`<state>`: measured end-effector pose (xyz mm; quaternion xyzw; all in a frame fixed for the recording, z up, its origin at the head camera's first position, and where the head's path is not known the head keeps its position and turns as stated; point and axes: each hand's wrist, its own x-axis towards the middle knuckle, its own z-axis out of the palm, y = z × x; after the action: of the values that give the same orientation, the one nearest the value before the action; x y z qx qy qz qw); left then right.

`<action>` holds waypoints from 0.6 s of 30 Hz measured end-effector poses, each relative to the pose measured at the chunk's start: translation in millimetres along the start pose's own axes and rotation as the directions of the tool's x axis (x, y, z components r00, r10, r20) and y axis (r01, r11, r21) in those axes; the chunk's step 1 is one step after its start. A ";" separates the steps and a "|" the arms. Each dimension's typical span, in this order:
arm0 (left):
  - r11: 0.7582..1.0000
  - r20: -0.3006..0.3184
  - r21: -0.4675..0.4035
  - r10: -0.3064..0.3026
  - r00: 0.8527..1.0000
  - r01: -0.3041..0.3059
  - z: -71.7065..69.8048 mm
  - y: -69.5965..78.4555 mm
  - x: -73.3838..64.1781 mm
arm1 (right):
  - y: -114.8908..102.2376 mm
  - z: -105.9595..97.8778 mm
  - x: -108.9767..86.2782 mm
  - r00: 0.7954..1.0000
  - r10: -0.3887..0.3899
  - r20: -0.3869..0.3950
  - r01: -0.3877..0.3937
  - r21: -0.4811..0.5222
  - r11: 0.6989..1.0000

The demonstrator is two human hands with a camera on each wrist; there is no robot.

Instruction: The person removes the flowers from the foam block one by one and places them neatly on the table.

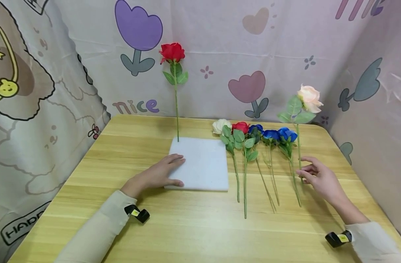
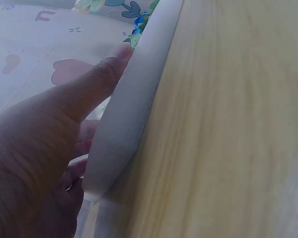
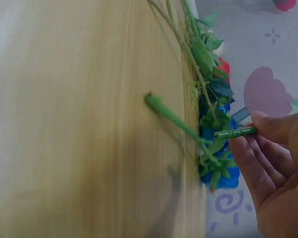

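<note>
My right hand (image 1: 322,180) pinches the green stem of a pale pink rose (image 1: 309,98) between thumb and fingertips. The flower stands upright above the table's right side, and the lower end of its stem (image 3: 233,133) sticks out past the fingers in the right wrist view. On the left edge of a white foam board (image 1: 203,164) rests my left hand (image 1: 157,173), fingers and thumb spread over its top. A red rose (image 1: 172,53) stands upright at the board's back left corner, its stem meeting the foam there.
Right of the board several roses lie on the wooden table (image 1: 194,223): a white rose (image 1: 221,126), a red rose (image 1: 241,127) and several blue roses (image 1: 287,134), stems toward the front. A printed curtain (image 1: 200,91) hangs behind and along both sides.
</note>
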<state>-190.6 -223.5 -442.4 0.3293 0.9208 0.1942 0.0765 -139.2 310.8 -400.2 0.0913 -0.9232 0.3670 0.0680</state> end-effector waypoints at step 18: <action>1.000 0.001 -0.011 0.002 1.000 -0.002 0.4 -0.6 -0.8 | 26.0 -15.7 -24.9 0.992 0.108 0.062 -0.104 -0.063 0.993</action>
<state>-190.2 -224.3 -443.0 0.3301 0.9193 0.1994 0.0787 -119.7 343.2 -411.0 0.0518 -0.9390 0.3393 0.0209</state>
